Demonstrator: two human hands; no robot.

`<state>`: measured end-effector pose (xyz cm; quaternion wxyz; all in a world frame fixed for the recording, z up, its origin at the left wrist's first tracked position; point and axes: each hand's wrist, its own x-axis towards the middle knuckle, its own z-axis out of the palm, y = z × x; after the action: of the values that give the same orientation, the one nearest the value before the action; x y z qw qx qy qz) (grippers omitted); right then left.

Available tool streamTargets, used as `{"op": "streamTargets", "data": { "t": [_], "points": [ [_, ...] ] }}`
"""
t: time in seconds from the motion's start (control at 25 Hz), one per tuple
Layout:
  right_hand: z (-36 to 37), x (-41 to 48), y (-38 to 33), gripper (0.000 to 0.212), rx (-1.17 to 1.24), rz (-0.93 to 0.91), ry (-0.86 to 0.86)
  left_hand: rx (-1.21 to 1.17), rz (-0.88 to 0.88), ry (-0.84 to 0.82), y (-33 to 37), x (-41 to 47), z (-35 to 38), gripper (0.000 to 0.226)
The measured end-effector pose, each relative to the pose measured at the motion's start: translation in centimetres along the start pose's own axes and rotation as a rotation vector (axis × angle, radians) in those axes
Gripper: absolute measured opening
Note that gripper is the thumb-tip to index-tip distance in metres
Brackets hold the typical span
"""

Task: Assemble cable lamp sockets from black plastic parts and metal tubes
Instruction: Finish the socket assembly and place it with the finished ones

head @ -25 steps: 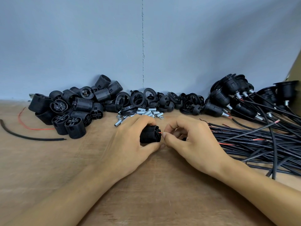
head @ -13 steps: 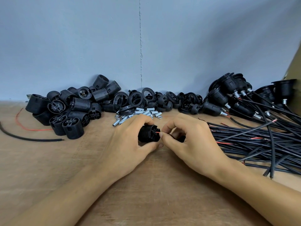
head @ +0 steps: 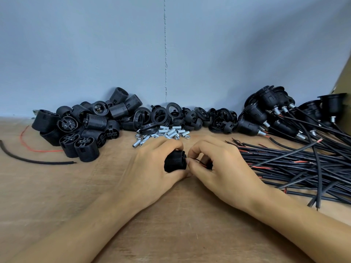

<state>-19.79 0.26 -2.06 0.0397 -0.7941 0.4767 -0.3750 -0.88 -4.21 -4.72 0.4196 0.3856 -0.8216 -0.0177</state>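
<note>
On the counter (head: pixel 180 215), the left hand (head: pixel 150 168) curls round one black ribbed socket body (head: pixel 174 162) lying on its side, and its fingers hide the far half. The right hand (head: pixel 226 168) pinches thin red and black wire ends (head: pixel 199 161) at the socket's end face. Just beyond both hands lie threaded metal tubes (head: pixel 167 132), too heaped to count. Right of the right hand, a cable bundle (head: pixel 296 164) runs off frame.
</note>
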Motion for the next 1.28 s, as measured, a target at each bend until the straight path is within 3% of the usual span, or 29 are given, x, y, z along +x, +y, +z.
{"op": "streamTargets", "data": {
  "t": [0.48,0.72,1.28],
  "points": [
    [0.05,0.26,0.44,0.011,0.070,0.121,-0.044,0.045,0.058,-0.089,-0.46,0.03,-0.15,0.034],
    [-0.13,0.53,0.73,0.015,0.182,0.198,-0.065,0.012,-0.019,-0.123,-0.61,0.02,-0.66,0.041],
    [0.17,0.41,0.44,0.012,0.146,0.167,-0.024,-0.083,0.038,-0.150,0.21,0.09,-0.80,0.024]
  ]
}}
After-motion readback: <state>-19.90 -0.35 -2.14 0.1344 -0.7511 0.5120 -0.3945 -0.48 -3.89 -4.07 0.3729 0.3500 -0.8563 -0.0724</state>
